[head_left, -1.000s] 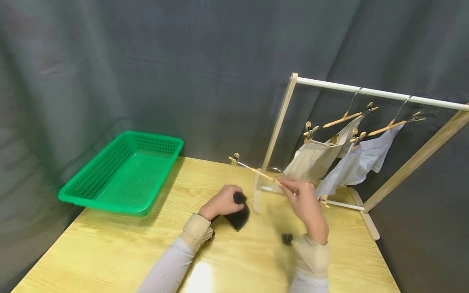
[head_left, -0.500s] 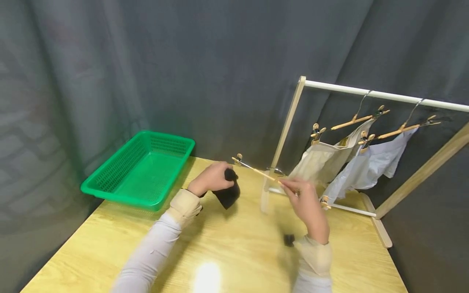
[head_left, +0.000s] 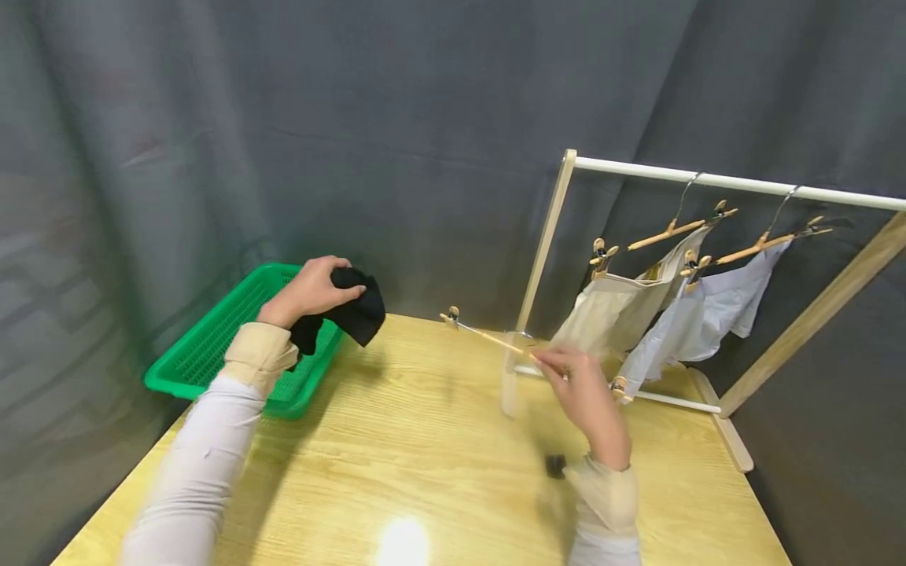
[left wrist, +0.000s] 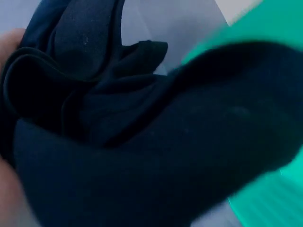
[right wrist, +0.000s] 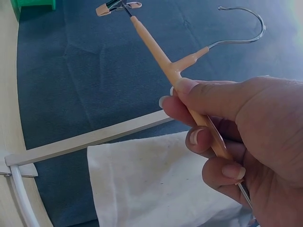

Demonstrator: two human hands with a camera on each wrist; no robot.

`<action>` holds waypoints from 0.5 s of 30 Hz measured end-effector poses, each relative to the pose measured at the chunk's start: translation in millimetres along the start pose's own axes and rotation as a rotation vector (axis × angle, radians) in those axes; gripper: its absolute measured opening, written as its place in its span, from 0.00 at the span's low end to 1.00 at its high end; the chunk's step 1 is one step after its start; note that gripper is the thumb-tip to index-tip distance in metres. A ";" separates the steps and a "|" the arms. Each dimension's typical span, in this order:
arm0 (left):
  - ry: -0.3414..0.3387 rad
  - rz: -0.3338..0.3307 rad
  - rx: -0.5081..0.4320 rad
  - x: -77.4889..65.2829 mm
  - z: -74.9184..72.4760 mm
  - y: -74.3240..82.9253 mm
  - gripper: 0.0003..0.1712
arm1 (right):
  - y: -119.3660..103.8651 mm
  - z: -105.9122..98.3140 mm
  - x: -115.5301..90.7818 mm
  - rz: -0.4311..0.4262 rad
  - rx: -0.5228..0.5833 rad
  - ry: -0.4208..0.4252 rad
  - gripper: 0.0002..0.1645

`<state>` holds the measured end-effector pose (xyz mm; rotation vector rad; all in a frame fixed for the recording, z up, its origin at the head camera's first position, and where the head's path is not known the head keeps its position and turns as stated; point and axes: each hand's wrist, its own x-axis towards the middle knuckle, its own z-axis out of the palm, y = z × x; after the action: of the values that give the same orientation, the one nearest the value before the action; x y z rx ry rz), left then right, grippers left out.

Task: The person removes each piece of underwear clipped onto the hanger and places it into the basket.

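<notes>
My left hand (head_left: 311,289) grips a bunched black cloth garment (head_left: 362,310) over the right side of the green basket (head_left: 159,381). Folds of the black garment (left wrist: 142,156) fill most of the left wrist view, so its shape is hidden. In my right hand (head_left: 583,397) is a clip hanger (head_left: 499,340), pinched by thumb and fingers along its bar. The right wrist view shows the metal hook (right wrist: 262,28) of this hanger free, and its far clip (right wrist: 113,7) with nothing in it.
Right of my right hand stands a rack with a white top rail (head_left: 637,167) and wooden posts. Beige shorts (head_left: 602,314) and a pale blue garment (head_left: 708,318) hang from it on clip hangers. A grey curtain (head_left: 425,141) stands behind the wooden table (head_left: 396,456).
My left hand has carried the black garment leftward from mid-table to over the green basket. The right hand has stayed nearly in place with the hanger. The view has shifted slightly.
</notes>
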<state>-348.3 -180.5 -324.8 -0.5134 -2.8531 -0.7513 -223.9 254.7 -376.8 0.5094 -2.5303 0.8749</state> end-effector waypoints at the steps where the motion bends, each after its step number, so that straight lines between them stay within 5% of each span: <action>1: 0.005 -0.013 0.006 -1.3 -7.4 -8.9 0.37 | 0.3 0.1 0.7 -0.003 -0.002 0.002 0.12; 6: -0.021 -0.084 0.041 -11.3 -27.4 -51.6 0.39 | 2.3 0.0 -1.5 0.020 0.006 -0.022 0.13; 15: -0.116 -0.147 0.075 -15.1 -24.7 -94.7 0.44 | 8.3 -2.4 -3.4 0.028 -0.017 0.000 0.13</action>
<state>-367.2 -274.5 -349.5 -0.3505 -3.0400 -0.6538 -224.2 263.0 -380.8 0.4702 -2.5481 0.8632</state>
